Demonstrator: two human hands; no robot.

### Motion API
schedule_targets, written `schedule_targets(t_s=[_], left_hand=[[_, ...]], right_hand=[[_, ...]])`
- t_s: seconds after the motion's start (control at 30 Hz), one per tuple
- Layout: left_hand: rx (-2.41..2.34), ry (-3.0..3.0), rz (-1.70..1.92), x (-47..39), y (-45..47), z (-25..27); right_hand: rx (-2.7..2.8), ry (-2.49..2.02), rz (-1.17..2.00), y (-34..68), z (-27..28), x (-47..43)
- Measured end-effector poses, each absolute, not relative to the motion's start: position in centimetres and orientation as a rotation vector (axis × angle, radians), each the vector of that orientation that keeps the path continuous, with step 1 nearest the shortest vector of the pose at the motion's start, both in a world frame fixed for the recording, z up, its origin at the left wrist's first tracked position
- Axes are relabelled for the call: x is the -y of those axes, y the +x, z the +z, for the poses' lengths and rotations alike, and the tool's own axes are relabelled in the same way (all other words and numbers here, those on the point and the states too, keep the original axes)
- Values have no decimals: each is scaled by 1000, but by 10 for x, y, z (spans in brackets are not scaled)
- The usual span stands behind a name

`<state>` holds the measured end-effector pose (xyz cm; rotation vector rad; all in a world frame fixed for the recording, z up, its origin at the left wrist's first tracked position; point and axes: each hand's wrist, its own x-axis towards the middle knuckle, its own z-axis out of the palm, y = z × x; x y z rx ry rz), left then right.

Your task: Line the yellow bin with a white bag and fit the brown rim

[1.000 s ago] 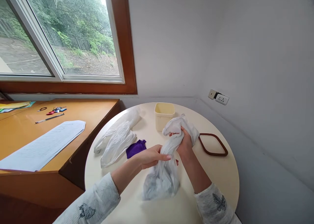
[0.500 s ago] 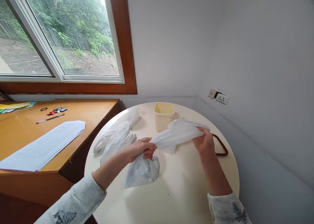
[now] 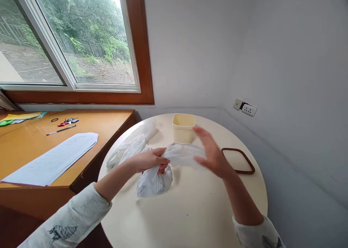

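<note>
A white plastic bag is gathered in my left hand, whose fingers are closed round its middle. One bunched part hangs below the fist, and a loose, flimsy end stretches to the right. My right hand is by that loose end, thumb and fingers spread apart and somewhat blurred. Whether it touches the plastic I cannot tell. Just behind the bag stands a pale yellow square tub, its top open. More crumpled white plastic bags lie on the table's left side, partly hidden behind my left hand.
The round cream table stands against the wall. A brown rounded-square ring lies at its right. On the wooden desk to the left are paper sheets, a pen, keys and coloured papers. A wall socket is at the right.
My right hand has let go of the bag's far end and moved left, its fingers opening. The loose end has shortened and sagged. My left hand keeps its hold, slightly further left.
</note>
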<state>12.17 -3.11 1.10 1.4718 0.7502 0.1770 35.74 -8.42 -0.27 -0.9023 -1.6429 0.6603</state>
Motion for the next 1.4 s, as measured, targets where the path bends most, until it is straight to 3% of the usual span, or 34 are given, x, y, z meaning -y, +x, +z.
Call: schedule_targets(t_s=[0.1,0.2,0.43,0.63,1.0,1.4], left_hand=[[-770,1557,120,36,127,13],[-761,1616,83,41,126,17],[-681,1615,135,46,110,26],[-486,1922,-59,43,111,33],[-902,2349,-166,56,112,24],[-973,2617,-84,62,124,12]], right_hand=[[2076,-968,800,325,1,85],[2173,-1040,888,312,-8,78],[2220,-1211,1041,327,-37,53],[2222,-1285,1117,338,-39,46],[2168,-1326,1434,347,-17,61],[2012,-1106,1630,343,-12,68]])
